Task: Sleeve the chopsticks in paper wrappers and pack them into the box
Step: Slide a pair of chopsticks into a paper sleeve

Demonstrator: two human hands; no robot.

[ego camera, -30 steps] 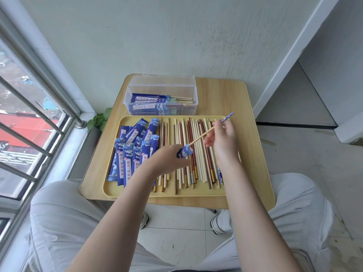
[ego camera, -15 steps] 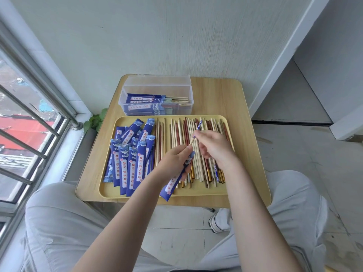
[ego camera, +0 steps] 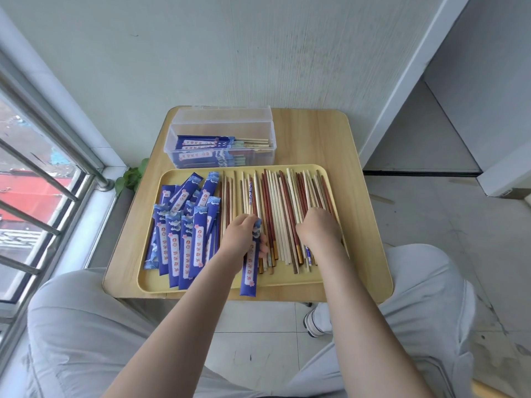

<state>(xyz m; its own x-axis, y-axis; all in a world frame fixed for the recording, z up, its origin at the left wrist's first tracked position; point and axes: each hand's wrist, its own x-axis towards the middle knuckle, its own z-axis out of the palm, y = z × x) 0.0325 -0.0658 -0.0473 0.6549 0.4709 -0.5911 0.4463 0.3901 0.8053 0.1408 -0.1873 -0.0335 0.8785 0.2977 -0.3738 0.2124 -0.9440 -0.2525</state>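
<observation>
My left hand (ego camera: 242, 237) grips a blue paper wrapper (ego camera: 249, 275) that hangs over the near rim of the yellow tray (ego camera: 362, 259). A blue-and-white chopstick (ego camera: 250, 193) sticks out of its top. My right hand (ego camera: 317, 229) rests knuckles-up on the loose chopsticks (ego camera: 283, 202) in the tray's right half, with its fingertips hidden among them. A pile of empty blue wrappers (ego camera: 184, 228) fills the tray's left half. Behind the tray stands the clear plastic box (ego camera: 221, 126), holding several sleeved chopsticks (ego camera: 207, 145).
The tray and box sit on a small wooden table (ego camera: 321, 139) against a pale wall. A barred window (ego camera: 43, 196) runs along the left, with a green plant (ego camera: 130, 178) by the sill. My knees are under the table's near edge, and tiled floor lies to the right.
My right hand pushed a chopstick into the wrapper held by my left hand, let go, and moved right onto the loose chopsticks. The wrapper now hangs lower over the tray's near rim.
</observation>
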